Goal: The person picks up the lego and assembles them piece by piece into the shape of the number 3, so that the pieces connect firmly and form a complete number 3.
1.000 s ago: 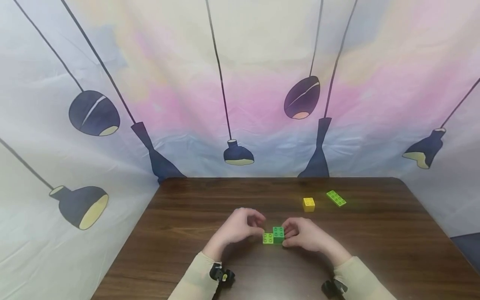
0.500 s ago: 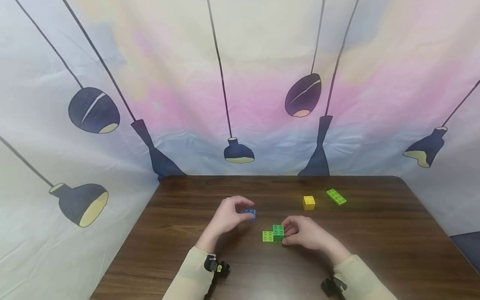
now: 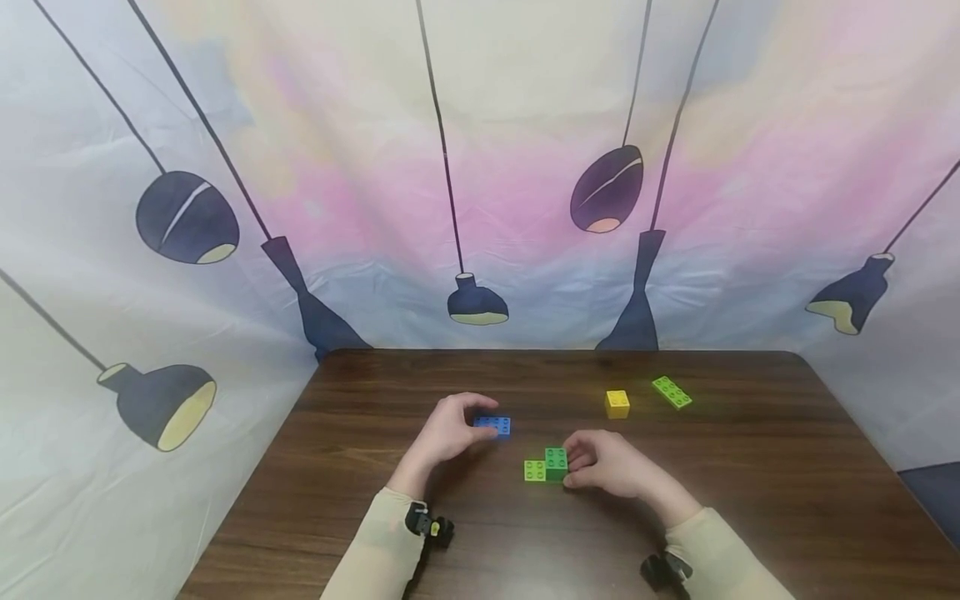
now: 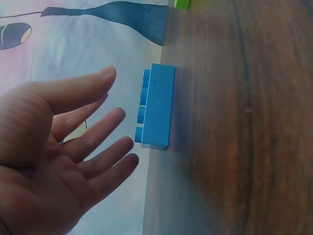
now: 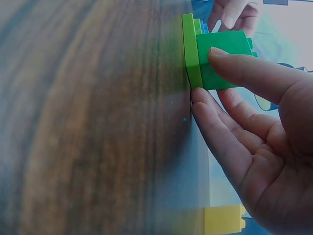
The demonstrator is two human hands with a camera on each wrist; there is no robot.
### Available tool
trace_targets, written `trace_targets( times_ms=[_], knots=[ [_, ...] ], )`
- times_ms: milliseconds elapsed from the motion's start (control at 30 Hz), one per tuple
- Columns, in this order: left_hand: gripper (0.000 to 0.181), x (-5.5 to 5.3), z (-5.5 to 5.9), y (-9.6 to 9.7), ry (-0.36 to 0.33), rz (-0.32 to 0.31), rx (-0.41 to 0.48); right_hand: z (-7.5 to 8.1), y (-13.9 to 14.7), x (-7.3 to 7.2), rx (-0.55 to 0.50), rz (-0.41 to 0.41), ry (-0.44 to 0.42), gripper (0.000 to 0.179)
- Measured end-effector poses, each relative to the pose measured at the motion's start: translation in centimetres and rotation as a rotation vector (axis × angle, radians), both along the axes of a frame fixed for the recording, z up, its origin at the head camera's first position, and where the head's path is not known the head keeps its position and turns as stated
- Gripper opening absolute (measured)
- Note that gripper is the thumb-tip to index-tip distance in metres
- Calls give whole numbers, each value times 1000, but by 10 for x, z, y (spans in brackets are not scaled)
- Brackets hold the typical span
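My left hand is spread around a blue brick lying left of the middle of the table. In the left wrist view the fingers are straight and apart, short of the blue brick's studded side. My right hand pinches a green brick with its thumb on the near side. That brick sits upright on the right half of a light green plate, whose left studs show bare. Other right fingertips come right to the plate's edge in the right wrist view.
A yellow brick stands farther back, beyond the right hand. Beside it, to the right, lies a second light green plate, set at a slant. The brown wooden table ends at a printed cloth backdrop.
My left hand has moved back and left from the green stack to the blue brick, which was hidden behind it and now shows. My right hand has stayed at the stack.
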State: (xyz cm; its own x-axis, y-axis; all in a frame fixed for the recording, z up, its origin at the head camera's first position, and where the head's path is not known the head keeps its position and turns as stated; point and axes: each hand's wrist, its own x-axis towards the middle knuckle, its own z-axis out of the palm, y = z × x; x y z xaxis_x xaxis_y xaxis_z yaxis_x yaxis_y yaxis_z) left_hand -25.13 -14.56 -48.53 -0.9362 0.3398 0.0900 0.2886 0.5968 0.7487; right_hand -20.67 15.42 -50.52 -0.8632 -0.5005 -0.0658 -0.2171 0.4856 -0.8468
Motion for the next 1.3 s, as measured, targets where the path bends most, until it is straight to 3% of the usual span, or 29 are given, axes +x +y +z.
trace_targets(
  times_ms=[233,700,1000,1300],
  knots=[
    [41,-3,-2,3,-44,-16,-24,0,0,-1,0,-5,-4,35],
    [42,-12,-2,8,-50,-1,-94,-1,0,0,4,-5,2,35],
    [45,-13,2,5,-61,4,-61,-1,-1,-1,12,-11,-2,35],
    [38,-19,-7,7,-101,4,-93,-1,0,0,15,-11,-4,37]
  ],
)
